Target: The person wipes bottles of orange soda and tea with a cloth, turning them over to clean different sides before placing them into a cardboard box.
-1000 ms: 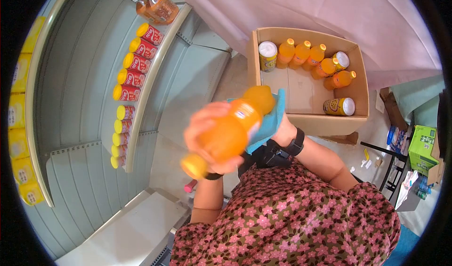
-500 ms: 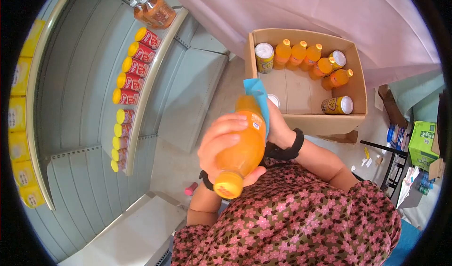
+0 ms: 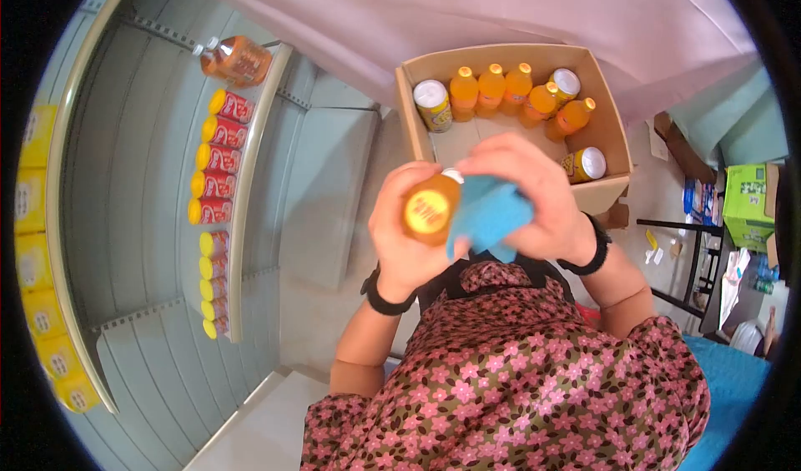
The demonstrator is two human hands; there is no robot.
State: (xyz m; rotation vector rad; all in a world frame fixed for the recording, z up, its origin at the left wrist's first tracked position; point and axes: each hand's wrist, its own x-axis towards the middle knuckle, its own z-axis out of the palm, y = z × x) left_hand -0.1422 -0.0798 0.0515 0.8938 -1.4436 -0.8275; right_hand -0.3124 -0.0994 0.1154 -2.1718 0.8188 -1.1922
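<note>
With the left hand (image 3: pixel 394 241) gripping the bottle (image 3: pixel 430 212), the right hand (image 3: pixel 544 194), clutching the blue cloth (image 3: pixel 492 214), should press evenly from the right

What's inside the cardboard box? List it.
Visible in the box: five orange bottles and three white-lidded cans. The left hand and right hand cover its near left part; beyond a scrap of white, what's behind them is hidden.
</note>
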